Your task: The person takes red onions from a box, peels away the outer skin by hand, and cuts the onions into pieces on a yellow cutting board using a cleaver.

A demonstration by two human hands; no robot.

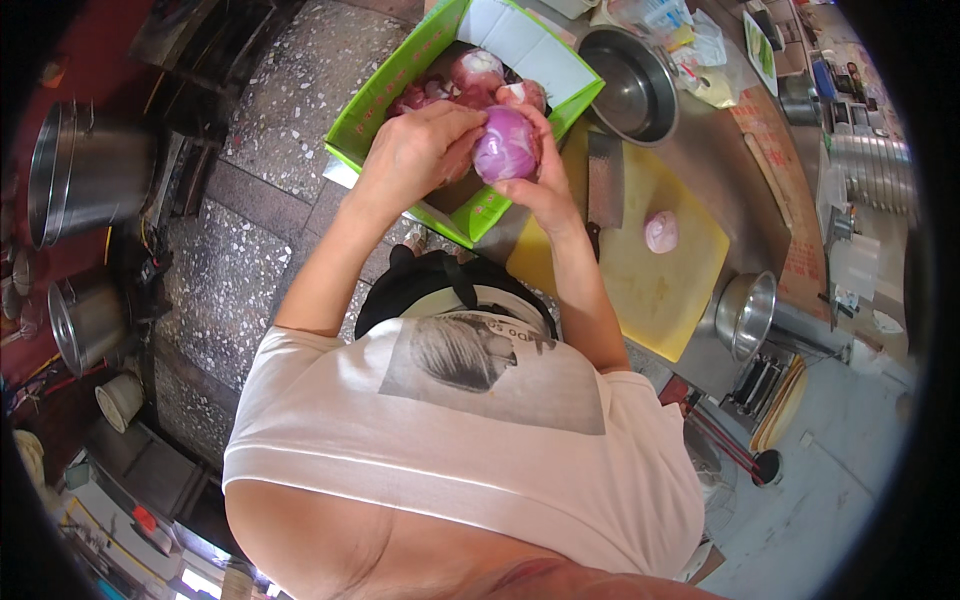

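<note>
A glossy red onion, purple with pale streaks, is held over the green carton. My right hand cups it from the right, thumb below and fingers around the far side. My left hand has its curled fingertips pressed against the onion's upper left side; what lies under those fingers is partly hidden. Inside the open green cardboard box are several more red onions with dry skins. On the yellow cutting board lie a cleaver and a pale purple onion piece.
A deep steel pot stands beyond the board, near plastic bags. A small steel bowl sits by the board's right corner. Large steel stockpots are at left, across the speckled floor. A wooden rod lies at right.
</note>
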